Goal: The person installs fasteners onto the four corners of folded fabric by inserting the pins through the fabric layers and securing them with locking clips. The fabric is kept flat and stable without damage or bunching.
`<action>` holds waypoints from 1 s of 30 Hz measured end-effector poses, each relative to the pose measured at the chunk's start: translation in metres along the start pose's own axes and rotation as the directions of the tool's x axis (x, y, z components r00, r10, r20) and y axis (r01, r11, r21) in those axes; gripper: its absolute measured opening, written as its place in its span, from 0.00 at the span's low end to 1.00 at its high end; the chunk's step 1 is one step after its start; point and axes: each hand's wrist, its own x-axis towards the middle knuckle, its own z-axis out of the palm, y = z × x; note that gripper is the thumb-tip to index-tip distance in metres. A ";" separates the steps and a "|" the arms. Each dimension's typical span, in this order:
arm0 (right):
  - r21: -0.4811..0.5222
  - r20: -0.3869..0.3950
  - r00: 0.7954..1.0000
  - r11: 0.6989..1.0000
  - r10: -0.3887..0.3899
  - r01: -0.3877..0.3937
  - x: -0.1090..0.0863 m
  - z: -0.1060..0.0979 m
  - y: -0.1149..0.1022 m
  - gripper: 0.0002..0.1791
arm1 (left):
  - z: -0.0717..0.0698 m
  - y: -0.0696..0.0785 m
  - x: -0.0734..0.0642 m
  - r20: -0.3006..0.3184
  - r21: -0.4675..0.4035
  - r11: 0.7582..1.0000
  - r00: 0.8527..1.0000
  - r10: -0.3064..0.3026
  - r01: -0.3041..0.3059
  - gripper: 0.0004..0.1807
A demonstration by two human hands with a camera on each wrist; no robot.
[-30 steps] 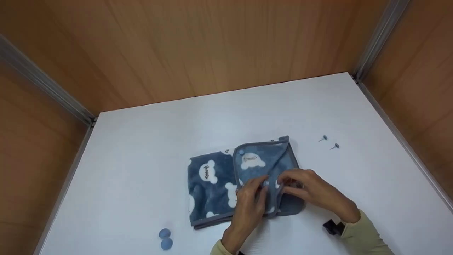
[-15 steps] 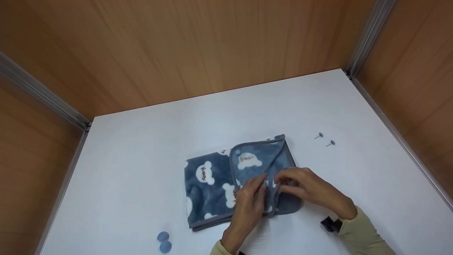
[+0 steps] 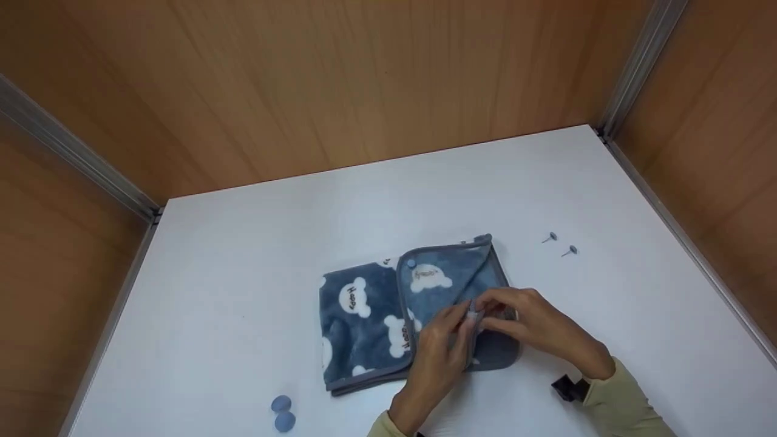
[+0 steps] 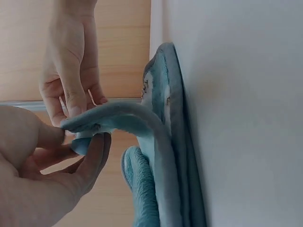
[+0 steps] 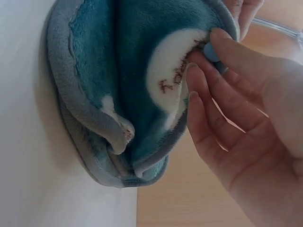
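A folded blue fleece blanket (image 3: 364,328) with white bear prints lies on the table, one layer turned over its right part. The left hand (image 3: 434,352) pinches the lifted edge of that layer (image 4: 123,111), with a blue round cap (image 4: 80,145) at its fingers. Opposite, the right hand (image 3: 522,312) pinches the same edge, its thumb and forefinger on a small blue round piece (image 5: 211,52) against the other face of the fleece. The fingers partly hide both pieces. Another blue button (image 3: 411,263) sits at the layer's upper left corner.
Two pins (image 3: 551,237) with flat round heads lie on the white table (image 3: 261,261) at the right. Two blue round caps (image 3: 283,413) lie touching at the front left. Wooden panels (image 3: 364,79) enclose the back and sides.
The left hand has moved slightly right, up to the right fingers, and the edge of the fleece is now lifted between both hands. The right hand stays nearly in place.
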 end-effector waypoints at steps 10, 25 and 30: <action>-0.010 -0.054 0.998 1.000 0.028 -0.029 0.000 0.000 -0.003 0.11 | -0.002 -0.004 -0.004 0.017 0.044 0.999 1.000 0.002 -0.003 0.25; -0.081 -0.109 0.994 0.996 0.013 -0.022 0.007 -0.002 -0.012 0.14 | -0.013 -0.006 -0.005 -0.176 0.141 0.989 0.981 0.078 -0.054 0.07; -0.103 -0.111 0.993 0.994 -0.040 0.029 0.017 -0.003 -0.014 0.16 | -0.020 -0.002 -0.008 -0.164 0.151 0.987 0.984 0.073 -0.048 0.07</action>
